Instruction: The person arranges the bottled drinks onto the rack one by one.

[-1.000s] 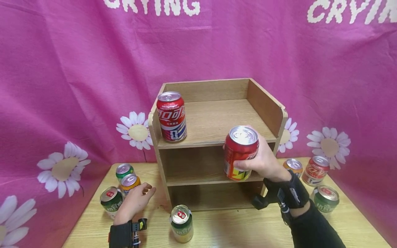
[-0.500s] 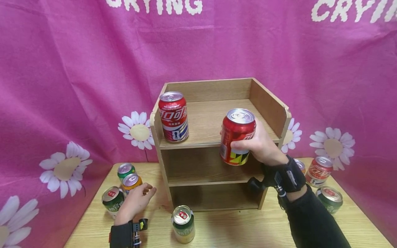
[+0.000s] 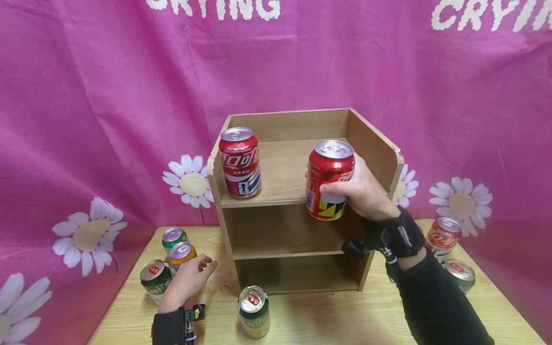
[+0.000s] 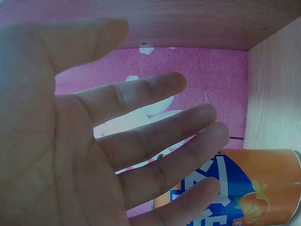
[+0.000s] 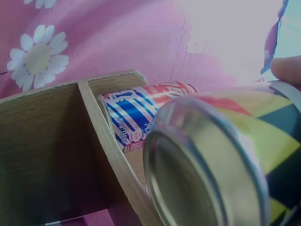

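Observation:
In the head view my right hand (image 3: 366,189) grips a red cola can (image 3: 329,182), held upright in front of the top shelf's front edge. Its silver bottom (image 5: 183,179) fills much of the right wrist view, so the can is off the shelf. Another red cola can (image 3: 240,165) stands at the left end of the top shelf of a wooden rack (image 3: 297,201). Low on the left, my left hand (image 3: 189,280) holds nothing; its fingers (image 4: 160,132) are spread and nearly straight. An orange soda can (image 4: 268,183) is close beside those fingertips.
A green-topped can (image 3: 253,311) stands before the rack. At left are a dark green can (image 3: 156,278) and a green can (image 3: 173,237). Another red can (image 3: 443,235) and a green can (image 3: 460,273) stand at right, partly behind my right arm. A pink cloth (image 3: 108,96) hangs behind.
My right hand has lifted the red cola can from middle-shelf height up to the top shelf's front edge and slightly left. The left hand has stayed in place.

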Demonstrator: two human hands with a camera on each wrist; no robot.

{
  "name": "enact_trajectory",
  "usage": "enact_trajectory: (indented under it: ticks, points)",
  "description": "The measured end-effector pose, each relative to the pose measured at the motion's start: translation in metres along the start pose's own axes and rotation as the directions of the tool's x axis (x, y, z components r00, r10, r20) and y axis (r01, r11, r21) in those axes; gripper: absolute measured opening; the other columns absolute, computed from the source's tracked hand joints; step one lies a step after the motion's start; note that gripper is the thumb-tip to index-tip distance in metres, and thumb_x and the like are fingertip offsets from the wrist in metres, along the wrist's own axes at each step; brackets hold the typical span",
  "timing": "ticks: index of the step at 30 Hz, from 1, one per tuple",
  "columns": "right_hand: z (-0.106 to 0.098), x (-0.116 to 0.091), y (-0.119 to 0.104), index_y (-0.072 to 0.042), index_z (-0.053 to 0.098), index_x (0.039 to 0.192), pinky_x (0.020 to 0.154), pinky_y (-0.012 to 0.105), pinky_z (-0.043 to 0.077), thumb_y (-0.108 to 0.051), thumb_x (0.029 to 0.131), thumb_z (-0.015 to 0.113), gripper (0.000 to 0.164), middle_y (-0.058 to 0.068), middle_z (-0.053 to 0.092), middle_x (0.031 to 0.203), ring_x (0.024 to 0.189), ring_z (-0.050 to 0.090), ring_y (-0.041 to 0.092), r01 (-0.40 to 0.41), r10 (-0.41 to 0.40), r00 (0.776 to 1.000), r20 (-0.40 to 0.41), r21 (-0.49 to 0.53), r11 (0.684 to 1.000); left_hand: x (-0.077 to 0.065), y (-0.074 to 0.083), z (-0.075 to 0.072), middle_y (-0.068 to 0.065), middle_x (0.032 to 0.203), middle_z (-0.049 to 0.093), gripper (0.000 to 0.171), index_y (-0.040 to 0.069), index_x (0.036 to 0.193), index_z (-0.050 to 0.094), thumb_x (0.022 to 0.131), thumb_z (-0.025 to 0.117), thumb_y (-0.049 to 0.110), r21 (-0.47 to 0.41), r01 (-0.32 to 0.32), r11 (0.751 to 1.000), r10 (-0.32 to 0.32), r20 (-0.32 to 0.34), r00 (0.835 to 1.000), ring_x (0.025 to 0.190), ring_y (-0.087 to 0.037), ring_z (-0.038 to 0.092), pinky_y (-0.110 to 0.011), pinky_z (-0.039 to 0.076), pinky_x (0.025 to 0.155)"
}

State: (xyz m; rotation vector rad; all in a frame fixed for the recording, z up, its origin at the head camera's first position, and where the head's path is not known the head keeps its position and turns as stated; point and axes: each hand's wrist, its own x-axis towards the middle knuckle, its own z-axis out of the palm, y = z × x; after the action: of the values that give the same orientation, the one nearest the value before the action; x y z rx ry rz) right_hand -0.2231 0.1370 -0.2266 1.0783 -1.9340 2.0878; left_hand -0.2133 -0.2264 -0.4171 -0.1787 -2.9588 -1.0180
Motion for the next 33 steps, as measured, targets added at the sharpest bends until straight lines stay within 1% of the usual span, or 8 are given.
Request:
enact_trajectory:
  ticks: [2, 7, 10, 17, 22, 24, 30, 33]
  points:
    - [0.001, 0.000, -0.001, -0.003, 0.048, 0.118, 0.083, 0.035, 0.051, 0.004, 0.071, 0.066, 0.051, 0.011, 0.064, 0.104, 0.093, 0.063, 0.024, -0.013, 0.012, 1.000, -0.022, -0.016, 1.000, 0.000, 0.000, 0.001, -0.016, 0.110, 0.064, 0.034, 0.004, 0.110, 0.064, 0.096, 0.053, 0.033, 0.000, 0.001, 1.000, -0.001, 0.003, 1.000, 0.099, -0.033, 0.060, -0.049, 0.048, 0.082]
    - [0.005, 0.006, -0.004, 0.002, 0.044, 0.122, 0.083, 0.031, 0.050, 0.004, 0.069, 0.064, 0.056, 0.010, 0.061, 0.106, 0.094, 0.059, 0.021, -0.047, 0.038, 0.997, -0.071, -0.133, 0.990, 0.000, 0.000, 0.001, -0.017, 0.109, 0.064, 0.034, 0.004, 0.110, 0.064, 0.096, 0.054, 0.033, 0.003, -0.007, 1.000, 0.007, 0.001, 1.000, 0.098, -0.033, 0.061, -0.049, 0.048, 0.082]
    - [0.005, 0.010, -0.003, 0.004, 0.044, 0.123, 0.083, 0.031, 0.049, 0.003, 0.069, 0.064, 0.058, 0.011, 0.059, 0.107, 0.095, 0.058, 0.022, -0.063, 0.051, 0.996, -0.073, -0.177, 0.982, 0.000, 0.001, 0.000, -0.017, 0.110, 0.064, 0.034, 0.004, 0.111, 0.064, 0.096, 0.053, 0.033, 0.006, -0.006, 1.000, 0.006, 0.003, 1.000, 0.099, -0.033, 0.060, -0.049, 0.048, 0.082]
    - [0.002, 0.017, 0.000, 0.003, 0.043, 0.127, 0.085, 0.032, 0.048, 0.000, 0.074, 0.068, 0.058, 0.013, 0.058, 0.111, 0.099, 0.056, 0.022, -0.072, 0.056, 0.996, -0.069, -0.257, 0.964, -0.002, 0.002, -0.002, -0.018, 0.110, 0.063, 0.034, 0.004, 0.110, 0.063, 0.096, 0.053, 0.033, -0.001, -0.005, 1.000, 0.005, 0.001, 1.000, 0.100, -0.034, 0.060, -0.050, 0.047, 0.083]
    - [0.001, 0.022, 0.002, 0.001, 0.044, 0.128, 0.086, 0.034, 0.048, -0.004, 0.075, 0.072, 0.060, 0.015, 0.058, 0.113, 0.099, 0.057, 0.024, -0.087, 0.065, 0.995, -0.082, -0.315, 0.945, -0.001, 0.004, -0.003, -0.017, 0.109, 0.064, 0.033, 0.004, 0.109, 0.064, 0.096, 0.054, 0.032, 0.003, -0.010, 1.000, 0.010, -0.006, 1.000, 0.099, -0.034, 0.060, -0.050, 0.048, 0.082]
    - [0.002, 0.022, 0.003, 0.000, 0.044, 0.128, 0.086, 0.034, 0.048, -0.004, 0.075, 0.073, 0.060, 0.015, 0.058, 0.113, 0.098, 0.057, 0.024, -0.091, 0.066, 0.994, -0.089, -0.320, 0.943, 0.000, 0.004, -0.003, -0.017, 0.109, 0.064, 0.033, 0.004, 0.110, 0.064, 0.095, 0.054, 0.032, 0.005, -0.012, 1.000, 0.012, -0.001, 1.000, 0.099, -0.034, 0.060, -0.050, 0.048, 0.082]
    - [0.006, 0.022, 0.010, 0.002, 0.043, 0.128, 0.086, 0.034, 0.047, -0.003, 0.076, 0.071, 0.059, 0.016, 0.058, 0.112, 0.097, 0.056, 0.024, -0.096, 0.077, 0.993, -0.086, -0.244, 0.965, 0.000, 0.004, 0.000, -0.016, 0.109, 0.064, 0.034, 0.004, 0.110, 0.064, 0.096, 0.054, 0.033, 0.019, -0.017, 1.000, 0.017, 0.011, 1.000, 0.099, -0.033, 0.060, -0.049, 0.048, 0.082]
    - [0.008, 0.022, 0.012, 0.001, 0.042, 0.127, 0.085, 0.034, 0.047, -0.003, 0.076, 0.071, 0.059, 0.015, 0.058, 0.111, 0.096, 0.057, 0.023, -0.100, 0.080, 0.992, -0.095, -0.238, 0.966, 0.001, 0.004, 0.001, -0.016, 0.109, 0.064, 0.034, 0.003, 0.109, 0.064, 0.096, 0.054, 0.033, 0.022, -0.017, 1.000, 0.017, 0.014, 1.000, 0.099, -0.033, 0.060, -0.049, 0.048, 0.082]
